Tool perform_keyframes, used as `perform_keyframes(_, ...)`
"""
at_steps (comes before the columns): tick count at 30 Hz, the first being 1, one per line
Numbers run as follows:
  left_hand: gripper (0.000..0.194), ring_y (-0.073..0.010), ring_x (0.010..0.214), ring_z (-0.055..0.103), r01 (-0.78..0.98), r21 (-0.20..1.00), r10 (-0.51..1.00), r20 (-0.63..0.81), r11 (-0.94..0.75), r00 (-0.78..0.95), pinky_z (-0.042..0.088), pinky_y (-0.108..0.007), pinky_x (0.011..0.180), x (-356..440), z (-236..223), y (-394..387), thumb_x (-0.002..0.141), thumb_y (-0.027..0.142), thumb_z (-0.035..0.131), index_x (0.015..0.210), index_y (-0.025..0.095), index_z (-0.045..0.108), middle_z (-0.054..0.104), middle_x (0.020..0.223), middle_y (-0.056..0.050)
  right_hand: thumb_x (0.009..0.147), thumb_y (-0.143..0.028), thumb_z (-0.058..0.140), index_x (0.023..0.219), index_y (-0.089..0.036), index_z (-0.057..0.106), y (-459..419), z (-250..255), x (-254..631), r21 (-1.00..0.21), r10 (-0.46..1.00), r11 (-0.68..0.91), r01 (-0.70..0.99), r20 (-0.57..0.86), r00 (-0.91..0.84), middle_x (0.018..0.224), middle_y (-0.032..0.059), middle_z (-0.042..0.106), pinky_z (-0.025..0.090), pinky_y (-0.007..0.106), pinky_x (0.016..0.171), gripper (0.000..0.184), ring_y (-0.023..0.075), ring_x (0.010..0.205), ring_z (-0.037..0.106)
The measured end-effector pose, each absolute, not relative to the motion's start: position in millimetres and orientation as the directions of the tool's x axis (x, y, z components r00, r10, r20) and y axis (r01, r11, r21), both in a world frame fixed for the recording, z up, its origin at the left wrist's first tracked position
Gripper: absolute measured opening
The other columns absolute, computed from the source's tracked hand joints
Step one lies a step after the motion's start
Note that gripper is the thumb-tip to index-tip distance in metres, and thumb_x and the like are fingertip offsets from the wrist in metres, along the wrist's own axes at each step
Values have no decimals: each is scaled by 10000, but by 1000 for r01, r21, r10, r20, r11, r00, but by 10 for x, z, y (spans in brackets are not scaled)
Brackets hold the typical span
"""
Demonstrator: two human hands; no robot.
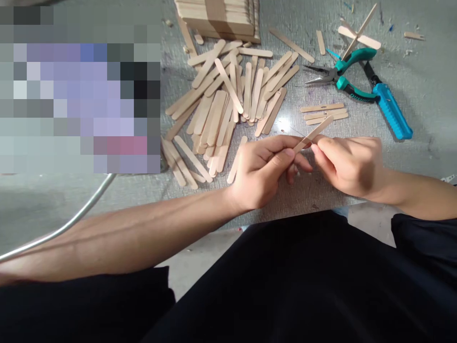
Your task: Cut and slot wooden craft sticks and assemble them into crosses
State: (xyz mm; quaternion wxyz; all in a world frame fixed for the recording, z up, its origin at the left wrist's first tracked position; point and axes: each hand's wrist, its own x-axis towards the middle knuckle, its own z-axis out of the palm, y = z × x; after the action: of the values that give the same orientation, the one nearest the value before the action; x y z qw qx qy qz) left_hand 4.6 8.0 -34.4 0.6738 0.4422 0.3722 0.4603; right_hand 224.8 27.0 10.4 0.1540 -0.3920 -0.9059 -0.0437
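Observation:
My left hand (266,166) pinches a wooden craft stick (316,132) between thumb and fingers, its free end slanting up to the right. Close beside it, my right hand (352,162) is closed, thumb and forefinger meeting on a thin dark wire-like strand (299,132) that crosses the stick. Whether the strand passes through or around the stick I cannot tell. Just beyond the hands lie a few flat sticks (324,115) side by side with dark marks on them. A loose pile of craft sticks (216,116) spreads left of and behind my left hand.
Needle-nose pliers (341,76) with green-black handles lie open at the right, against a blue utility knife (392,110). Two crossed sticks (358,35) sit behind them. A stacked block of sticks (217,19) stands at the back. A pale cable (85,209) curves over my left forearm.

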Motion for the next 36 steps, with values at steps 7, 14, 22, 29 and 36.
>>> perform_keyframes(7,287,-151,573,733,-429,852,923,-146,300,355,578,-275,559,53,-438,119,1071,409,747,1096,145,857,889,898,-103,1146,-236,569,1132,-175,815,295,44,2287,17,632,716,698,409,-658,687,-13,729,356,338,575,253,129,584,635)
perform_keyframes(14,447,-169,564,726,-359,907,937,-95,220,336,593,-300,547,75,-386,102,1019,590,791,966,148,831,863,826,-96,1172,-311,502,1150,-210,815,299,53,2286,-45,677,708,704,325,-660,711,-8,740,335,352,600,330,134,596,615)
perform_keyframes(22,184,-118,597,728,-162,982,985,115,-93,132,592,-230,573,53,-371,-32,1066,171,639,1072,179,822,842,813,-45,1120,-512,535,934,-196,739,513,20,2218,-331,898,414,848,-4,-440,677,8,677,329,326,647,420,162,628,582)
perform_keyframes(29,150,-163,431,620,-287,543,343,778,-789,527,560,-334,473,-17,-436,-49,939,183,660,1015,279,747,733,623,27,1158,-425,542,1053,-183,783,406,116,2021,-156,849,386,909,-327,-416,851,77,812,219,350,643,358,198,682,628)
perform_keyframes(36,156,-160,456,637,-318,503,304,806,-803,508,548,-327,470,-1,-511,-107,944,198,673,1034,309,737,729,658,38,1120,-281,544,1133,-175,759,464,250,2108,-101,831,366,925,-411,-373,877,90,814,227,351,626,240,199,650,602)
